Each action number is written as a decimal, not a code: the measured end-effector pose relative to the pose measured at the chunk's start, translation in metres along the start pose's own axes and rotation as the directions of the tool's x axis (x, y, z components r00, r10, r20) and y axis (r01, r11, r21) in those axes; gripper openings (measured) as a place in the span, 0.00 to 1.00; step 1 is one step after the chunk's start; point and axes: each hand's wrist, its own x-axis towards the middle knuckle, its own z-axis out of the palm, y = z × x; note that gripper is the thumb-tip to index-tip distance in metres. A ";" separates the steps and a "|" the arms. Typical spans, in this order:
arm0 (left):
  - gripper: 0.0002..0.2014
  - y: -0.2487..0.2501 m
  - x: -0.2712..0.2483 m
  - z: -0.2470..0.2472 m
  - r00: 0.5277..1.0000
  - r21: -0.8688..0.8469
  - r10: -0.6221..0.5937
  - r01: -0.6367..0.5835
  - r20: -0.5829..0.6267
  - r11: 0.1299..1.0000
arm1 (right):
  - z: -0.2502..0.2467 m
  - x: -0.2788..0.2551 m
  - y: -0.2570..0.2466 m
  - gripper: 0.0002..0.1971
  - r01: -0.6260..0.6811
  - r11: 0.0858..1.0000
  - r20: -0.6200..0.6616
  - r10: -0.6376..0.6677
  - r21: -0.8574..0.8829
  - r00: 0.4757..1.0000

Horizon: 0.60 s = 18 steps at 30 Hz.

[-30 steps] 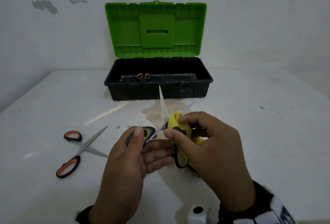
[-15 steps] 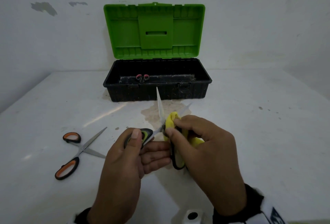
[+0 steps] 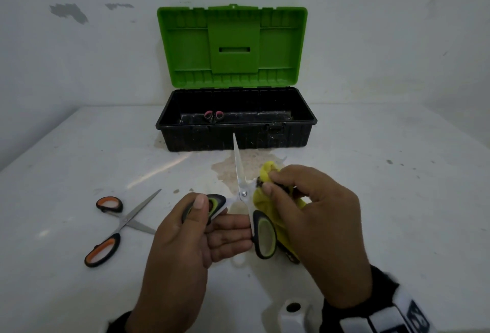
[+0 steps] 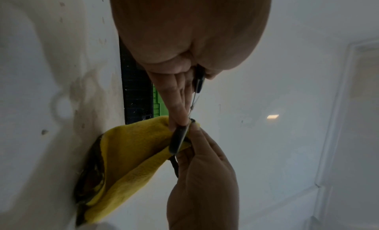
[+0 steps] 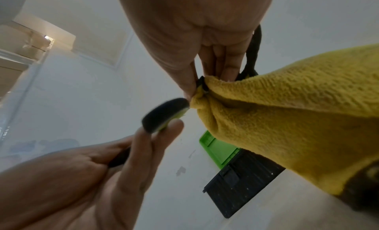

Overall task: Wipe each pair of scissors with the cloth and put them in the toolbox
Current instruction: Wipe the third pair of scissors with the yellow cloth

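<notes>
In the head view my left hand (image 3: pixel 202 209) grips one black-and-green handle of the opened scissors (image 3: pixel 243 194). One bare blade points up toward the toolbox (image 3: pixel 305 133). My right hand (image 3: pixel 273 186) pinches the yellow cloth (image 3: pixel 261 200) around the other blade, of which only the tip shows past the cloth. The second handle (image 3: pixel 265 234) hangs free below. The left wrist view shows the cloth (image 4: pixel 131 152) draped under that handle (image 4: pixel 179 140). In the right wrist view the cloth (image 5: pixel 287 112) fills the right side.
Orange-handled scissors (image 3: pixel 116 224) lie open on the white table at the left. The black toolbox stands open at the back with its green lid (image 3: pixel 232 46) upright, and pink-handled scissors (image 3: pixel 213 115) lie inside. A brownish stain (image 3: pixel 225 170) marks the table before it.
My right hand with the cloth has slid a little right and away along the blade, uncovering the lower handle. The left hand keeps its grip.
</notes>
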 end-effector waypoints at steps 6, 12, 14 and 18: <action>0.21 0.000 0.001 -0.003 0.999 0.020 -0.012 0.011 0.031 1.000 | -0.002 0.004 0.003 0.06 -0.012 1.000 0.008 0.012 0.002 1.000; 0.21 0.003 0.003 -0.008 0.999 0.009 -0.008 0.008 0.038 1.000 | 0.000 0.001 -0.005 0.06 -0.004 1.000 0.047 0.003 0.026 0.999; 0.21 0.004 0.002 -0.011 0.999 0.013 -0.005 0.005 0.050 1.000 | -0.003 0.003 -0.003 0.05 -0.045 0.999 0.048 0.043 0.029 0.998; 0.20 0.005 0.001 -0.013 0.998 0.031 0.003 -0.005 0.058 1.000 | -0.008 0.012 0.006 0.06 -0.179 0.984 0.040 0.178 0.023 0.983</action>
